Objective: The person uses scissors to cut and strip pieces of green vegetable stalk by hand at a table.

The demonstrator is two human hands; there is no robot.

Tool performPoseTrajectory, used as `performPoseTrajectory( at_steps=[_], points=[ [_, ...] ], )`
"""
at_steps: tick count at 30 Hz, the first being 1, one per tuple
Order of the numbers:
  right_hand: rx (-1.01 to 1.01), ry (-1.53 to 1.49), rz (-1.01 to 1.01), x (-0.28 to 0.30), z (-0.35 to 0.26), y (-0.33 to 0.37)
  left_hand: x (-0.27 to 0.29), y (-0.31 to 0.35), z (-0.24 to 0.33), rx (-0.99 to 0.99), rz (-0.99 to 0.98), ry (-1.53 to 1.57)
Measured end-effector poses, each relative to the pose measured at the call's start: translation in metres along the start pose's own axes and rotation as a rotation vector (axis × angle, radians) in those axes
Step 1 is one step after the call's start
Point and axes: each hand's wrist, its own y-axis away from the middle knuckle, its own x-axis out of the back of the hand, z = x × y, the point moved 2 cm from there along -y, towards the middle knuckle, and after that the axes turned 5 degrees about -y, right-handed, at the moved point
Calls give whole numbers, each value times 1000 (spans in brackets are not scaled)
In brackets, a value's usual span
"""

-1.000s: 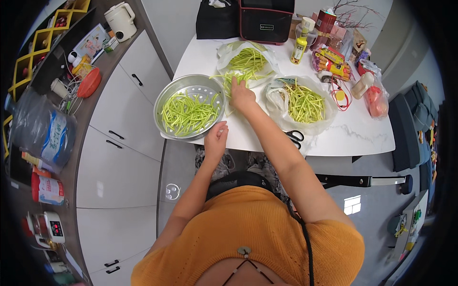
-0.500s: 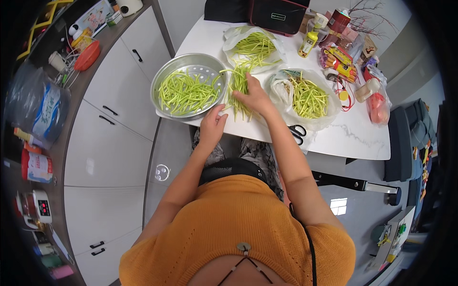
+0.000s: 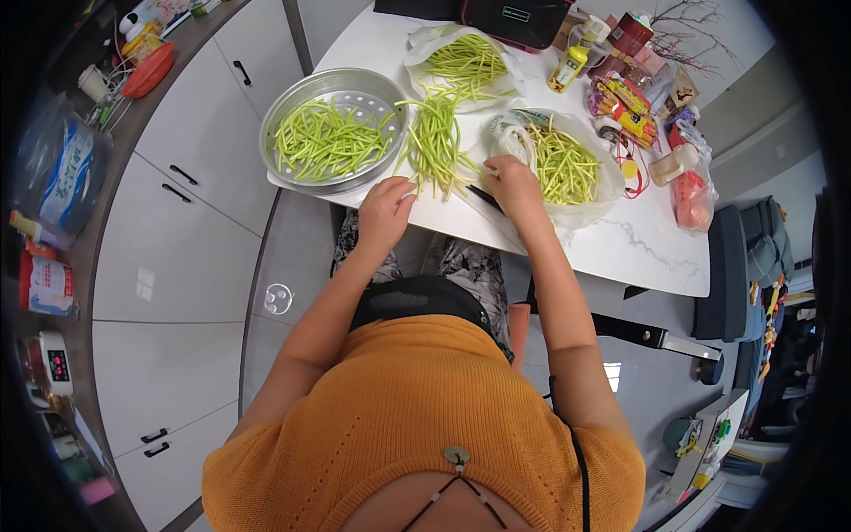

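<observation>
In the middle of the white table lies a loose bunch of long, thin green stems [image 3: 434, 146]. Just in front of its near left end, my left hand [image 3: 386, 213] has its fingers curled together; whether anything is between them is hidden. My right hand [image 3: 514, 184] is closed on scissors [image 3: 486, 200], whose dark blades point left towards the bunch and whose handles are mostly covered. Left of the bunch, a round metal pan with a perforated bottom [image 3: 273, 146] holds shorter stems [image 3: 332, 142]. A plastic bag of trimmings [image 3: 567, 168] sits right of my right hand.
Behind the bunch, another plastic bag [image 3: 421, 55] holds more long stems. A yellow bottle [image 3: 568, 69], snack packs [image 3: 629, 111] and a bag of red items [image 3: 691, 199] crowd the table's right side. A black case [image 3: 514, 22] stands at the back. White cabinets [image 3: 168, 248] run along the left.
My right hand has left the bunch, moved nearer and right, and taken up the scissors from the table edge. The bunch lies more spread out. My left hand's fingers have curled in.
</observation>
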Motion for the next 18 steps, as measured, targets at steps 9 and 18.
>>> performPoseTrajectory(
  at_steps=[9, 18],
  points=[
    [-83, 305, -73, -23, -6, -17, 6, 2, 4, 110, 18, 117],
    [-241, 217, 116, 29, -19, -9, 7, -3, 0, 99, -4, 177]
  ],
)
